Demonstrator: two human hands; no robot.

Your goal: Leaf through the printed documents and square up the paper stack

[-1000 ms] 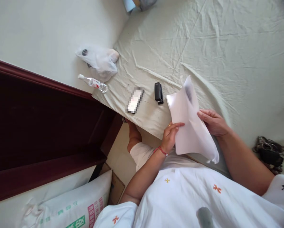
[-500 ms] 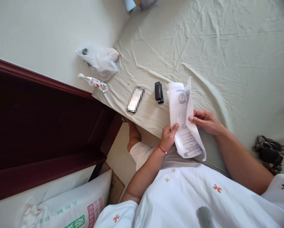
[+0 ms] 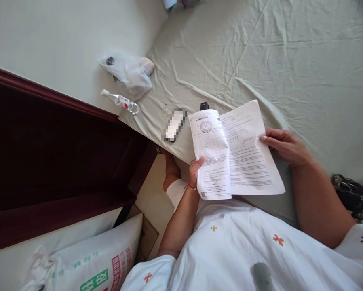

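Printed papers (image 3: 245, 149) are spread between my two hands above the bed edge, over my lap. Their left part is a narrow folded panel with a round stamp; a wider page of dense text opens out to the right. My left hand (image 3: 195, 171) is closed on the left edge, thumb on top, with a red string round the wrist. The right edge of the open page is pinched by my right hand (image 3: 286, 146), thumb above and fingers behind. Just beyond the papers' top edge shows the end of a black stapler (image 3: 204, 106), the rest hidden.
A pixelated phone (image 3: 174, 125) lies left of the papers on the pale sheet (image 3: 315, 81). Farther left are a water bottle (image 3: 121, 102) and a plastic bag (image 3: 128, 74). Keys and a dark pouch (image 3: 349, 196) lie at right. A printed sack (image 3: 93, 258) stands below the dark red wood panel (image 3: 63, 149).
My right hand has moved right, opening the folded papers out into a wide page. My left hand has shifted left with its side, and the papers now cover most of the stapler.
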